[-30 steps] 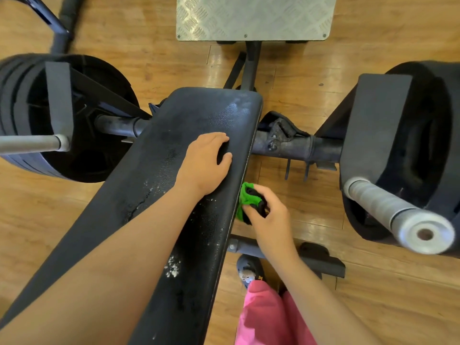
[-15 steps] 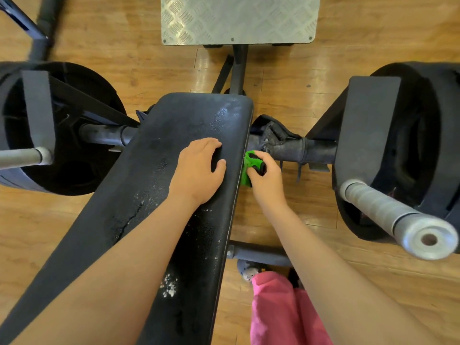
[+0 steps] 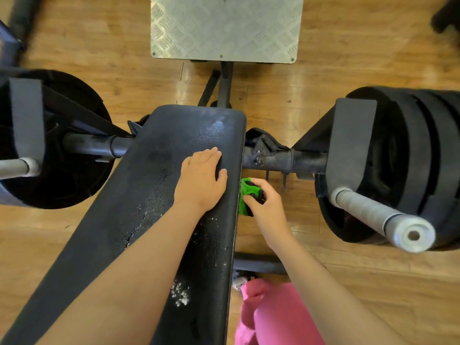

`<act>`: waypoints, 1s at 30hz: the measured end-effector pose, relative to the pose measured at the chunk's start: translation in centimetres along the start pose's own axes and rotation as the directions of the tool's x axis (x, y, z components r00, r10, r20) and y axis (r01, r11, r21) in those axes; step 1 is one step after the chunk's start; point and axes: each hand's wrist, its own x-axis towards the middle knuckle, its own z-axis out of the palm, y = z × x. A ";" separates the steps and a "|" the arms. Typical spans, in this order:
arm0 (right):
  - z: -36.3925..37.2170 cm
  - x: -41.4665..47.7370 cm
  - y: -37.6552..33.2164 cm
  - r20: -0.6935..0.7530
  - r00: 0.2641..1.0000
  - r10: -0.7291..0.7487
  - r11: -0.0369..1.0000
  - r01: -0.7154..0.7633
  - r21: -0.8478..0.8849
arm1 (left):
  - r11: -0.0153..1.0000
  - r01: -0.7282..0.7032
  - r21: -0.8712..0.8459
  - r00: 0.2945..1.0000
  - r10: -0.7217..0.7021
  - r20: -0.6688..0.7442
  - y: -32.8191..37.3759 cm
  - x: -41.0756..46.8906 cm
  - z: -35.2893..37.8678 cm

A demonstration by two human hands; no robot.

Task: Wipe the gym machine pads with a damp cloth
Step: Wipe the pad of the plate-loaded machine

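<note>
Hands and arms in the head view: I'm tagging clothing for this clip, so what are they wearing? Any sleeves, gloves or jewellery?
The left hand and right hand are bare: no gloves, rings, watch or bands show. Both forearms are uncovered up to the frame edge, with no sleeves in view. The only clothing visible is a pink garment at the bottom.

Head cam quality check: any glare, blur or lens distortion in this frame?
Head view: glare patches on the wood floor and a sheen at the far end of the bench pad; the dark frame at top left is blurred; wide-angle bending swells the bar end at right; the left hand, the right hand and its green cloth read sharp.
</note>
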 end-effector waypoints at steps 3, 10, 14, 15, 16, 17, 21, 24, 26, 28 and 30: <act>0.3 0.6 -0.2 -0.025 1.000 -0.016 0.999 0.015 -0.041 | 1.000 0.004 0.004 1.000 -0.004 0.001 0.0 0.0 0.1; 1.6 5.7 -0.4 -0.209 0.977 -0.026 0.998 0.014 -0.059 | 1.000 0.007 0.005 1.000 -0.007 0.010 0.0 0.2 0.1; 1.8 8.1 -0.6 -0.223 0.975 -0.010 0.998 -0.005 -0.068 | 1.000 0.006 -0.007 1.000 -0.006 -0.004 -0.1 0.2 0.1; 1.9 8.7 -0.6 -0.224 0.974 0.007 0.997 -0.024 -0.072 | 1.000 0.007 -0.009 1.000 -0.007 -0.003 -0.1 0.2 0.2; 2.0 9.5 -0.6 -0.230 0.973 0.030 0.997 -0.046 -0.062 | 1.000 0.010 -0.012 1.000 -0.010 -0.003 -0.1 0.2 0.2; 2.1 10.3 -0.6 -0.237 0.970 0.058 0.997 -0.070 -0.043 | 1.000 0.011 -0.018 1.000 -0.011 -0.001 -0.1 0.3 0.2; 1.9 12.0 -0.4 -0.228 0.964 0.140 0.987 -0.153 -0.041 | 0.999 0.029 -0.026 1.000 -0.029 0.009 0.0 0.9 0.2; 1.1 11.2 0.4 -0.205 0.959 0.196 0.979 -0.205 -0.024 | 0.998 0.061 -0.013 0.998 -0.061 0.006 0.2 1.4 0.2; 0.8 10.4 0.8 -0.185 0.961 0.205 0.977 -0.214 -0.026 | 0.999 0.030 0.030 0.999 -0.030 0.012 0.2 2.0 -0.1; 0.8 10.1 0.8 -0.203 0.963 0.176 0.981 -0.189 -0.044 | 0.996 -0.017 0.090 0.999 0.014 0.035 -0.2 3.2 -0.7; 1.0 10.4 0.5 -0.240 0.960 0.147 0.981 -0.172 -0.087 | 0.994 -0.013 0.108 1.000 0.010 0.027 -0.6 5.1 -1.2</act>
